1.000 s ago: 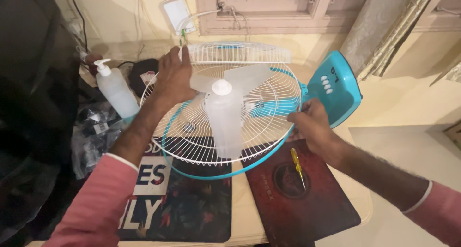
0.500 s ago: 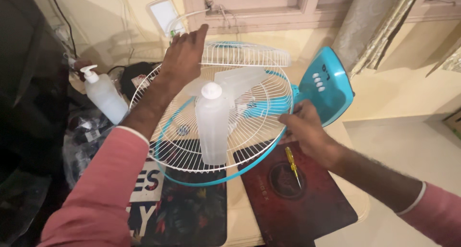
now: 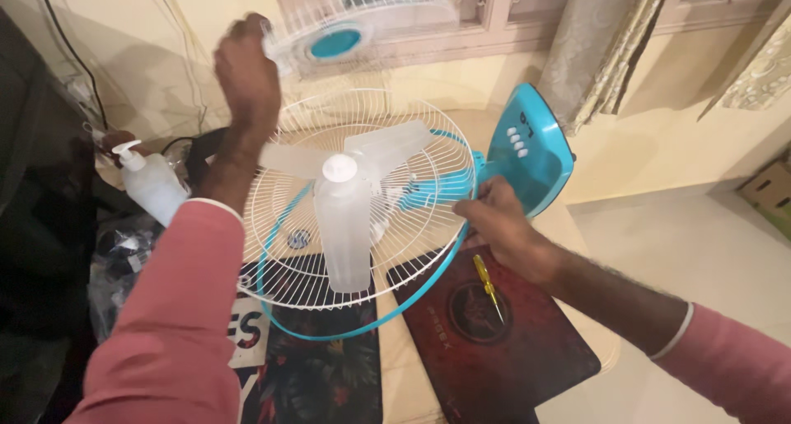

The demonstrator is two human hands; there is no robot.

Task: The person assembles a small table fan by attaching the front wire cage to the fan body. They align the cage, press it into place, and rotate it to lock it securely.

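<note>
Two hands on this table fan, and they are doing different jobs. Left hand [image 3: 245, 71] is up high near the window, fingers closed on the rim of the front grille [image 3: 346, 30], which is lifted clear of the fan and blurred, its blue centre disc showing. Right hand [image 3: 497, 220] is clamped on the right edge of the rear grille [image 3: 280, 267], just where the blue rim ring [image 3: 329, 335] meets the blue base [image 3: 527, 148]. Translucent blades [image 3: 344, 214] sit exposed in the middle of that rear grille. Fan lies across the table's far half, over two mats; the red mat [image 3: 494, 342] at the near right corner carries a yellow screwdriver [image 3: 487, 284], just beside the right wrist. Pump bottle [image 3: 152, 185] stands at the left edge.
</note>
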